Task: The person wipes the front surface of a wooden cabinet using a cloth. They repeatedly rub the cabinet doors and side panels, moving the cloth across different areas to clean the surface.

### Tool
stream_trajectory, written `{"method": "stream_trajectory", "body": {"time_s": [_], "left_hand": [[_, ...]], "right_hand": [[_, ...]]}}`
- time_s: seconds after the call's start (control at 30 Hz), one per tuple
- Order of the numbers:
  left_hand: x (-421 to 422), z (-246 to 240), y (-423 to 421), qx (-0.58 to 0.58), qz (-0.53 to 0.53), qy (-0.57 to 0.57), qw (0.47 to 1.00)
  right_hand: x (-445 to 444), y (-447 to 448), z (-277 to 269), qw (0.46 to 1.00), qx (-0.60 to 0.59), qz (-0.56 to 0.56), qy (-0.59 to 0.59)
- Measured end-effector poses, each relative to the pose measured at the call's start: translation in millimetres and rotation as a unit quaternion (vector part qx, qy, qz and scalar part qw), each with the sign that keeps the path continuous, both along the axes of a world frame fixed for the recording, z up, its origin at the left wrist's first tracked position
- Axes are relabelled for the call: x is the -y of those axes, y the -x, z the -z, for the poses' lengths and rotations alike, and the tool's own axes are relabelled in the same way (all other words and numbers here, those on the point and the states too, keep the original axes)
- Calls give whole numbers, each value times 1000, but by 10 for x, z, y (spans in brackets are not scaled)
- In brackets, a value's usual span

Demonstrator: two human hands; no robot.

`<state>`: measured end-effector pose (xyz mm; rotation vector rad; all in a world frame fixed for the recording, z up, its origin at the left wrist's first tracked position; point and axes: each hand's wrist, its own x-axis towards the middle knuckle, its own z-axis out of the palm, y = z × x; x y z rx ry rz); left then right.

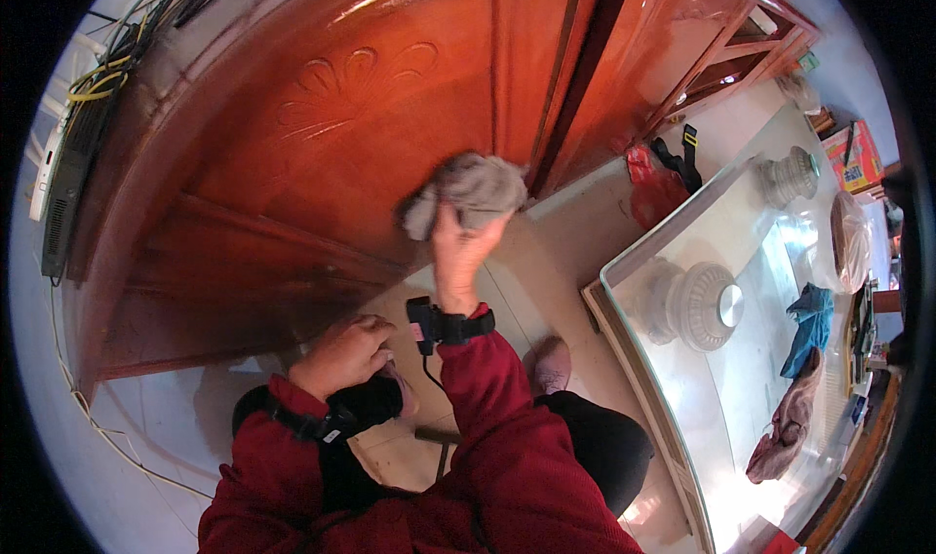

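A bunched grey cloth is gripped in my right hand, against the lower part of a varnished red-brown wooden cabinet panel. The hand and cloth look slightly blurred. Carved petal shapes stand out on the panel, up and left of the cloth. My left hand rests by my left knee, below the cabinet's lower edge. Its fingers curl downward, so its palm is hidden and I see nothing held in it. Both wrists wear black straps, the right one with a small device attached.
To the right stands a glass-topped table with a blue cloth and a brownish cloth on it. A red bag lies on the tiled floor. Cables and a black box sit at upper left.
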<state>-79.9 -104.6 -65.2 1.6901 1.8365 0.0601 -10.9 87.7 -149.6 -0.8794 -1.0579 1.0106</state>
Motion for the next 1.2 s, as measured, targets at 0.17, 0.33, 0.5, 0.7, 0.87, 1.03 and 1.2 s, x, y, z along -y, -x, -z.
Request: {"method": "stream_trajectory", "body": {"time_s": [0.17, 0.33, 0.5, 0.7, 0.87, 1.03, 1.2], "left_hand": [[3, -34, 24, -13, 3, 4, 1000], [12, -94, 1, -21, -6, -2, 1000], [-9, -125, -35, -25, 0, 9, 1000], [-67, -92, -66, -19, 4, 13, 1000], [-62, -97, -23, -14, -7, 47, 999], [-30, -134, 15, -12, -4, 16, 1000], [-32, -168, 2, -12, 2, 2, 1000]], "right_hand": [[-80, 106, 78, 959, 207, 99, -164], [-64, 282, 1664, 991, 86, 58, 79], [-4, 299, 2629, 947, -104, -16, 302], [971, 416, 2183, 899, -28, -93, 428], [363, 206, 2075, 867, -210, -46, 449], [-638, -229, 2154, 894, -158, -22, 419], [-49, 126, 2255, 870, -237, 11, 433]]}}
